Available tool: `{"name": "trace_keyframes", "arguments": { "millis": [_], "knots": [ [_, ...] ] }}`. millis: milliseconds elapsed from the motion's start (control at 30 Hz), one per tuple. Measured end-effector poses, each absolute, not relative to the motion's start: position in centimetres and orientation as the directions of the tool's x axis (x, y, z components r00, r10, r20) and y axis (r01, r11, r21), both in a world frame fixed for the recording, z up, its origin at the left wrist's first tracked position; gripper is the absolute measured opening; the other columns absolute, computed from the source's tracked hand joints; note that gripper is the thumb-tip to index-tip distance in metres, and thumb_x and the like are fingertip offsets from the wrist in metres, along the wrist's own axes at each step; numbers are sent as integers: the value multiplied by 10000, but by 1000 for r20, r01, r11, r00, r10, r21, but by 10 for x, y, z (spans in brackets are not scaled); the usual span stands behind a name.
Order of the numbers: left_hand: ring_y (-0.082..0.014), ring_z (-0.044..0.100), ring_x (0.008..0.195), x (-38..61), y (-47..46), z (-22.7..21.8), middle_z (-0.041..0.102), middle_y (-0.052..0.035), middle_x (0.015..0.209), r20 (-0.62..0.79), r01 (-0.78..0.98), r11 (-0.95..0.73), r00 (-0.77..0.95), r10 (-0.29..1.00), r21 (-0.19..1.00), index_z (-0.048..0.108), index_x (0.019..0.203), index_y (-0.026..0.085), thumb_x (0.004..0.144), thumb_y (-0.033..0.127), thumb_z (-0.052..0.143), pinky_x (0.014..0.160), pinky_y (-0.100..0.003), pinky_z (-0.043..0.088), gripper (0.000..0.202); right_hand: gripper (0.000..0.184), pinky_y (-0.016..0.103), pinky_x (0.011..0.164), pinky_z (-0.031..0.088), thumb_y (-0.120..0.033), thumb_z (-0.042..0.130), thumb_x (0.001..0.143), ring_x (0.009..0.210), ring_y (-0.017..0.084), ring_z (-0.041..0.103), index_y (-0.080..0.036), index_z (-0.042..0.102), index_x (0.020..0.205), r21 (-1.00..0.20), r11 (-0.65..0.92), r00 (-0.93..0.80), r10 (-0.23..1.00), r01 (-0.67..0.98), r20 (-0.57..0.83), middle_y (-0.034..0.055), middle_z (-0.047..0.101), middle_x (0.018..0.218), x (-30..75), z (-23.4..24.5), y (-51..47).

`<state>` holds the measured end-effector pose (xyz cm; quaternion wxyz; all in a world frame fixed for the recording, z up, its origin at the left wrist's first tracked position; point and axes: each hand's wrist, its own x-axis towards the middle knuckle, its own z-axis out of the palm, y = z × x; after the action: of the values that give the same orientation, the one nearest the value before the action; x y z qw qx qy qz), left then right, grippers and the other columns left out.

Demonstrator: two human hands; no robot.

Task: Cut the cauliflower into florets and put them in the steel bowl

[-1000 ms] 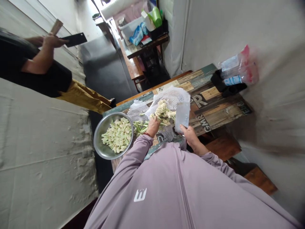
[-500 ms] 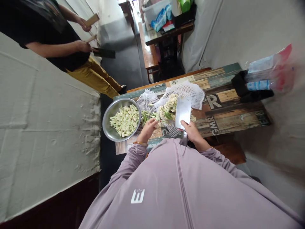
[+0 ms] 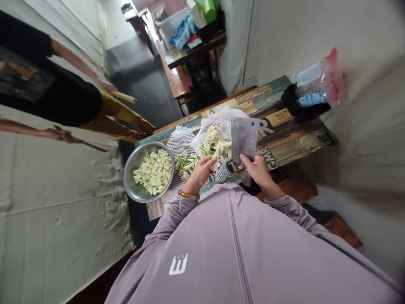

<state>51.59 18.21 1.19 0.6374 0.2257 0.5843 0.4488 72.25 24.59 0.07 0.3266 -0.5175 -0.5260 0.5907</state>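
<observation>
My left hand (image 3: 204, 169) is closed on a cauliflower floret (image 3: 222, 148), its pale stem between the fingers. In my right hand (image 3: 256, 169) is a cleaver (image 3: 244, 138), its broad blade upright just to the right of the floret. More cauliflower (image 3: 211, 138) lies behind my hands on white foam netting (image 3: 229, 118). Green leaves and stem trimmings (image 3: 186, 164) are to the left of my left hand. A metal bowl (image 3: 128, 179) at the table's left end holds many cut florets (image 3: 154, 171).
The wood-patterned table (image 3: 278, 141) runs off to the right. A black holder (image 3: 292, 101) with plastic-wrapped packs stands at its far right. At left a person (image 3: 34, 84) holds a wooden-handled tool in each hand. Behind is another table (image 3: 196, 52) with a bin and packets.
The view has shifted and turned. My left hand has raised a floret toward the cleaver, whose blade has turned. The person at left has moved closer, with hands spread apart.
</observation>
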Motion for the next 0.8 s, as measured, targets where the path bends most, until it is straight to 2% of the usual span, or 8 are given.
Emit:
{"name": "trace_keyframes", "arguments": {
  "millis": [133,300,600,800],
  "knots": [
    [-64,491,540,543,202,16,622,-3,745,-525,-201,513,-3,851,834,659,837,156,762,445,731,462,-181,393,308,437,254,491,538,-610,641,798,563,197,704,-175,681,793,-966,-167,-144,970,199,-197,53,714,712,754,4,241],
    [-83,530,569,573,217,22,616,3,723,-542,-158,546,71,837,823,636,830,169,752,393,721,453,-183,378,252,401,280,533,561,-579,614,831,569,195,697,-189,678,761,-971,-93,-51,993,221,-107,45,706,695,779,7,227],
    [-74,517,557,591,208,19,630,4,722,-517,-41,538,228,825,842,670,913,165,783,430,690,465,-177,380,295,467,323,576,587,-637,631,804,587,202,681,-177,706,784,-972,-182,179,972,151,-155,44,709,703,789,14,181],
    [-81,540,563,589,187,21,632,-6,716,-516,-87,555,274,812,827,679,898,170,761,424,699,450,-179,360,289,475,339,592,599,-650,652,789,607,202,678,-179,710,804,-970,-185,258,956,161,-140,44,708,722,786,20,157]
  ]
}}
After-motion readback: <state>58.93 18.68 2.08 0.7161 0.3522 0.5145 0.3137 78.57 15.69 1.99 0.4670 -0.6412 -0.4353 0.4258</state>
